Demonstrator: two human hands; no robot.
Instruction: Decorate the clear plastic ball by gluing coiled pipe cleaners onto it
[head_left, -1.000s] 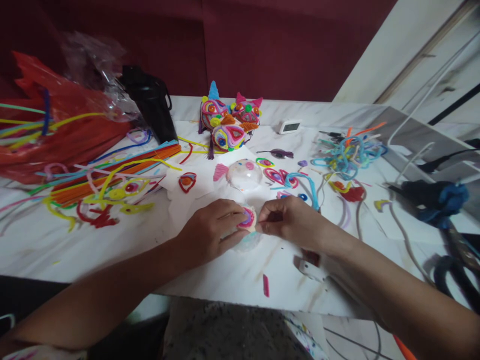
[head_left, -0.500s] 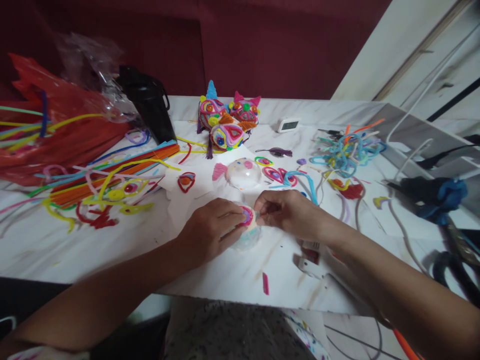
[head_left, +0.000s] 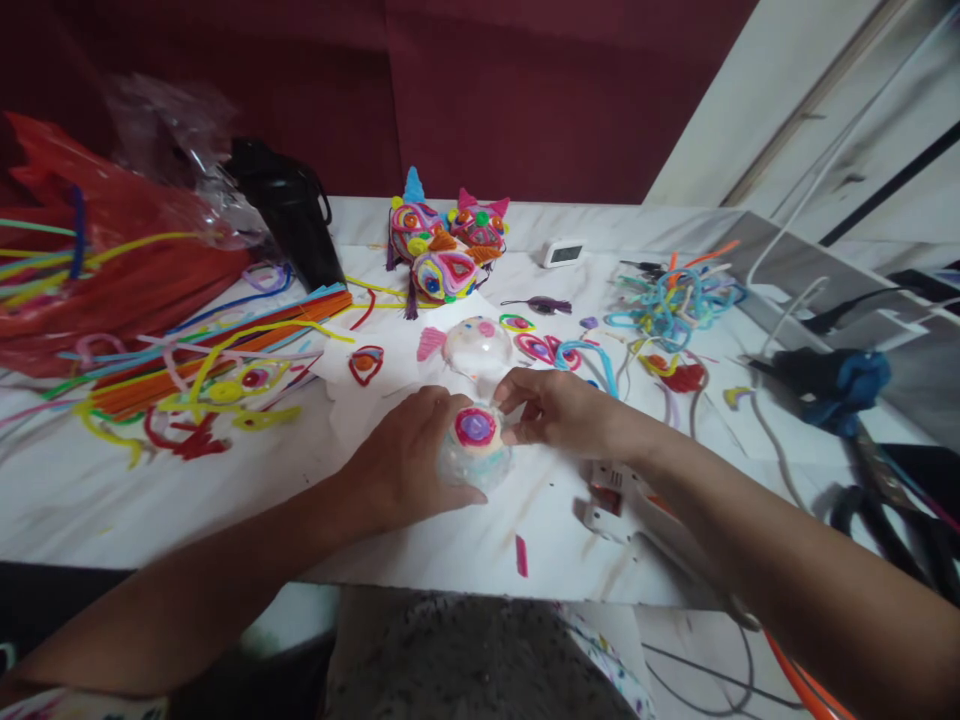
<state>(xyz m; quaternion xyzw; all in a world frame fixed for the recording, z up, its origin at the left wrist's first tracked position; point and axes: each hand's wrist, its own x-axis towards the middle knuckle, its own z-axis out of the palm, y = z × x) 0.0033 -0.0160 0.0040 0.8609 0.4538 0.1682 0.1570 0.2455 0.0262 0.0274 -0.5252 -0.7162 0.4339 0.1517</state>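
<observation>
A clear, whitish rounded plastic shell (head_left: 480, 472) sits on the table in front of me. On its upper side is a magenta and purple oval of coiled pipe cleaner (head_left: 475, 427). My left hand (head_left: 409, 450) wraps round the shell's left side, thumb along the near edge. My right hand (head_left: 551, 408) is at its upper right edge with fingers curled inward; whether a small piece is between the fingertips is hidden. Just behind stands a second pale dome (head_left: 478, 346) with a pink fin (head_left: 430, 343) at its left.
Bundled pipe cleaners (head_left: 225, 345) and a red plastic bag (head_left: 127, 260) lie left, beside a black bottle (head_left: 289, 215). Finished colourful ornaments (head_left: 446, 240) stand at the back. A tangle of blue pipe cleaners (head_left: 675, 300), black-handled scissors (head_left: 892, 520) and a white device (head_left: 611, 505) lie right.
My left fingers have come off the magenta and purple oval and now hold the shell's side, leaving the oval in plain view. My right hand stays at the right edge.
</observation>
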